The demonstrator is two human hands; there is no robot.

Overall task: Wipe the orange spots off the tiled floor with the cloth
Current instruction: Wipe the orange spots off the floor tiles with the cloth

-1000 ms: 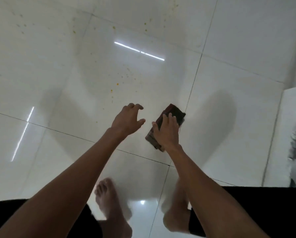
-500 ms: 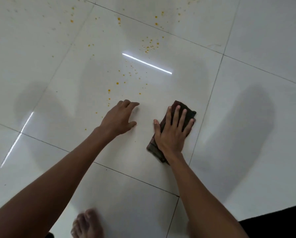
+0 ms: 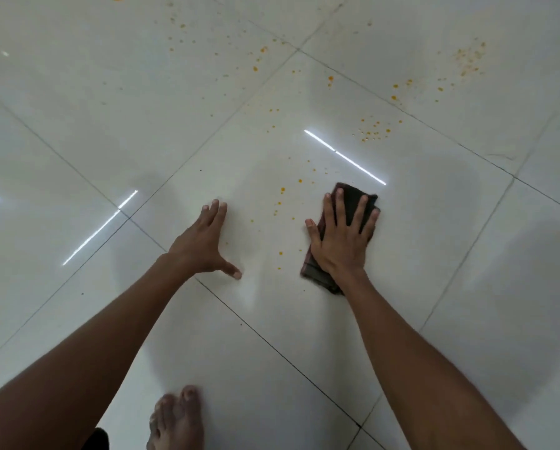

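A dark folded cloth [image 3: 353, 198] lies on the glossy white tiled floor [image 3: 304, 319]. My right hand [image 3: 342, 237] presses flat on the cloth, fingers spread and straight. My left hand [image 3: 203, 243] rests flat on the bare tile to the left, fingers straight, thumb out. Small orange spots [image 3: 280, 203] dot the tile between the two hands. More orange spots [image 3: 374, 129] lie farther ahead, and others [image 3: 470, 58] spread over the far tiles.
My bare foot [image 3: 178, 417] stands on the tile near the bottom edge, between my forearms. Dark grout lines cross the floor diagonally. Bright light reflections streak the tiles ahead and to the left.
Both hands came down onto the floor. The left hand went from curled and lifted to flat on the tile. The right hand flattened on the cloth. The view shifted forward, showing more spots.
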